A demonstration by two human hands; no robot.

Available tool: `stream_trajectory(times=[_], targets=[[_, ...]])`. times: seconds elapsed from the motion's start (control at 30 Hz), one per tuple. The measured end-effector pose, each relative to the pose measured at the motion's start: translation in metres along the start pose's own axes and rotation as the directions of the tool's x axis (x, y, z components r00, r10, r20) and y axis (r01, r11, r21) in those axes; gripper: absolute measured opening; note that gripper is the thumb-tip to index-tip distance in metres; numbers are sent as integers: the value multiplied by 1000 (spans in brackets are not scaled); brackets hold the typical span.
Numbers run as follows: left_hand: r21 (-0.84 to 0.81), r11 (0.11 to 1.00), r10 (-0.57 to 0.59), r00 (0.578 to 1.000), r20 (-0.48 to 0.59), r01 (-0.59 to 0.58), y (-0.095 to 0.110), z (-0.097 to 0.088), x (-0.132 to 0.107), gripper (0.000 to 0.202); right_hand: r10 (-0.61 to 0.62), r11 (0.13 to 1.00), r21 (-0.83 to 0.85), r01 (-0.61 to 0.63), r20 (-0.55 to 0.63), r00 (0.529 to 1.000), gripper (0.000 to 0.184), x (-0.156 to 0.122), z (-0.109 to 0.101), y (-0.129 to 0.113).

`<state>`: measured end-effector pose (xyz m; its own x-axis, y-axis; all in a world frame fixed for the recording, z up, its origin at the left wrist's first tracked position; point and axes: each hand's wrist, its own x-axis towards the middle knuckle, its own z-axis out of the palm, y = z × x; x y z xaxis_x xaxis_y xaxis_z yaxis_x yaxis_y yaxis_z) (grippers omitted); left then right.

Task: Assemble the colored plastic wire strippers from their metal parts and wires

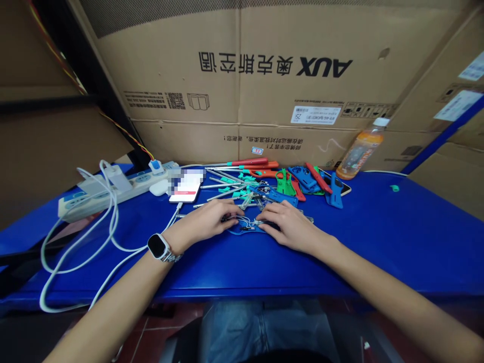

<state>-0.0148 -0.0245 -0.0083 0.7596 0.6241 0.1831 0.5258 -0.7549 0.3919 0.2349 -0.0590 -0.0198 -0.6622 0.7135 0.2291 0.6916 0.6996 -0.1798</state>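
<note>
In front of me a blue plastic shell (246,230) lies flat near the table's middle, with thin white wires (245,220) and small parts inside. My left hand (223,218) has its fingers curled onto the shell's left end, where a metal rod (181,216) sticks out. At the right end, my right hand (282,222) closes its fingers and thumb on the shell, close to the wires. Its fingertips partly hide what they pinch. Just beyond lie several metal rods with teal ends (227,191) and another blue shell (278,194).
Red (249,162), green (285,182) and blue shells (306,180) are piled behind. A phone (187,186) with a charging cable lies left of the rods. Further left is a power strip (139,179) with looping white cables (113,222). An orange drink bottle (361,151) leans against the cardboard (264,111).
</note>
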Motion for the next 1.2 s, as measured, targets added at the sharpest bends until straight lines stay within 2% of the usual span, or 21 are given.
stream_trajectory(times=[0.17, 0.4, 0.63, 0.73, 0.87, 1.2], targets=[[2, 1000, 10, 1000, -20, -10, 3, -3, 1, 22, 7, 1000, 11, -7, -18, 1000, 22, 0, 1, 1], [11, 998, 64, 998, -2, -64, -9, -1, -5, 24, 8, 1000, 17, -7, -19, 1000, 22, 0, 0, 3], [82, 997, -3, 999, -48, 7, 0, 3, -4, 21, 10, 1000, 28, -9, -14, 1000, 22, 1, 1, 3], [85, 996, 43, 999, -31, -40, 4, 7, 3, 26, 4, 1000, 29, -4, -8, 1000, 22, 1, 1, 3], [43, 994, 97, 995, 10, -97, 2, 13, 11, 19, 4, 999, 33, -3, -9, 1000, 22, 1, -1, 3], [94, 987, 134, 990, -30, -131, -3, 16, 2, 23, -10, 1000, -13, 10, -27, 1000, 24, 0, -1, 4]])
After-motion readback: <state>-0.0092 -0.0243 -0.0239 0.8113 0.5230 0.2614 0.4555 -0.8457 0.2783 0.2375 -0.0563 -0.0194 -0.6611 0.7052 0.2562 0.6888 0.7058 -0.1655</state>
